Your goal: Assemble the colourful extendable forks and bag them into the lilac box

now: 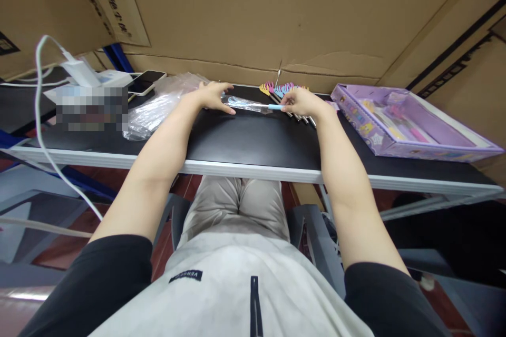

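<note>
My right hand (298,101) pinches the light-blue handle (275,107) of what looks like a small back scratcher. The rest of it lies inside a clear plastic sleeve (249,105), which runs left toward my other hand. At the sleeve's far end, my left hand (213,96) has its thumb and fingers spread apart around the blue head. Behind and beneath my right hand lie several similar back scratchers (284,88), with pink, blue, purple and yellow claw-like heads and silver rods. My right hand partly covers them.
Clear plastic sleeves (152,113) are heaped beside my left forearm. Further left lie a phone (148,82) and a white charger (81,71) with a cable hanging over the table edge (253,169). A purple box (395,142) with packaged items stands right. Cardboard (300,21) walls the back.
</note>
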`<state>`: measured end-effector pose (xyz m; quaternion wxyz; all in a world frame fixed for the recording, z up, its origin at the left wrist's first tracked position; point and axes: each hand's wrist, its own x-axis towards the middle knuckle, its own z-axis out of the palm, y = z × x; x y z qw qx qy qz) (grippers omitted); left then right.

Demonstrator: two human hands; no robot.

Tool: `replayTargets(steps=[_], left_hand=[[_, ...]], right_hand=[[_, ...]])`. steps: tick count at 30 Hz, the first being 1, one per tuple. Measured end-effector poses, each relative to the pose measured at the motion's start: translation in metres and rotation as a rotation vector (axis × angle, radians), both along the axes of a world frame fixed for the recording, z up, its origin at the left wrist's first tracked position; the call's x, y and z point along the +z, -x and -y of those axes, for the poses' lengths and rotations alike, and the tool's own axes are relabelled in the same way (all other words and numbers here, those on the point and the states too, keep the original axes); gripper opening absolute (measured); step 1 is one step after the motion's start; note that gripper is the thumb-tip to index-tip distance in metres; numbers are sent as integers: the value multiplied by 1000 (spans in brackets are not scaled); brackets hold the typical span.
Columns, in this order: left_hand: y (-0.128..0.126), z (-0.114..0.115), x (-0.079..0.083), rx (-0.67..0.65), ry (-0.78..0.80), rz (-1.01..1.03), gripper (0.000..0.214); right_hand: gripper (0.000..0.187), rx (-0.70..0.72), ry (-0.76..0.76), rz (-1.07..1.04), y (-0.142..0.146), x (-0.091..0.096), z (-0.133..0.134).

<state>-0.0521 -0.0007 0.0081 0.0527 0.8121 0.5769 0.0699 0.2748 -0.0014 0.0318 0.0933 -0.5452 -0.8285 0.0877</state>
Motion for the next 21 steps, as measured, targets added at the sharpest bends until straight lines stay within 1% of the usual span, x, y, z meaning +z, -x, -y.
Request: replayTargets(steps=[3, 6, 9, 13, 21], left_hand=[[9, -1, 2, 43, -22, -28, 100], [11, -2, 1, 47, -27, 31, 87], [9, -2, 0, 8, -31, 139, 75], [5, -6, -3, -47, -51, 210, 66], [-1, -15, -12, -120, -74, 237, 63]], right_hand=[[15, -11, -31, -4, -5, 2, 1], [23, -12, -46, -9, -9, 5, 3], [26, -1, -54, -13, -10, 6, 4], [22, -12, -37, 1, -5, 8, 6], [31, 26, -72, -46, -1, 4, 3]])
